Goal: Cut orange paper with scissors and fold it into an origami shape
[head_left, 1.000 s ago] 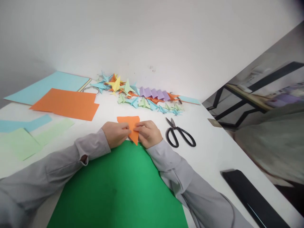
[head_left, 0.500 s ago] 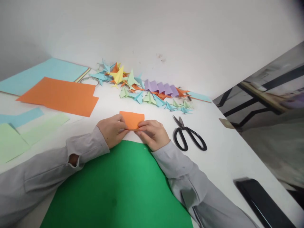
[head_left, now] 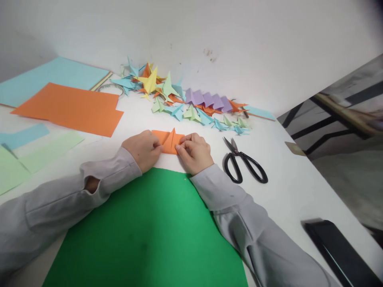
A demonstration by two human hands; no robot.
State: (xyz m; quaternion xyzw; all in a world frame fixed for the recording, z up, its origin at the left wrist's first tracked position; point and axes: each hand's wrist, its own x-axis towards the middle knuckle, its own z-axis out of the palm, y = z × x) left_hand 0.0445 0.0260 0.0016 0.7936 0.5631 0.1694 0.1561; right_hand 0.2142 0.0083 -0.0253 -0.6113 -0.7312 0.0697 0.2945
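A small orange paper (head_left: 170, 142) with a raised pointed fold in its middle lies between my hands, just beyond the green sheet (head_left: 146, 227). My left hand (head_left: 143, 150) is closed on its left edge, fingers curled. On the right edge, the thumb and fingers of my right hand (head_left: 196, 153) pinch the same paper. Black-handled scissors (head_left: 245, 161) lie to the right of my right hand, blades pointing away and partly apart.
Folded paper shapes (head_left: 151, 81) and a purple pleated strip (head_left: 208, 99) line the wall. Large orange sheets (head_left: 74, 107), light blue sheets (head_left: 72, 73) and pale green pieces (head_left: 54, 151) lie left. A black flat object (head_left: 338, 249) sits at front right; a tape roll (head_left: 110, 91) stands near the back.
The orange paper was a flat rectangle pinched along its near edge; now a pointed fold rises in its middle. My hands have moved apart to its sides. The camera view has shifted slightly.
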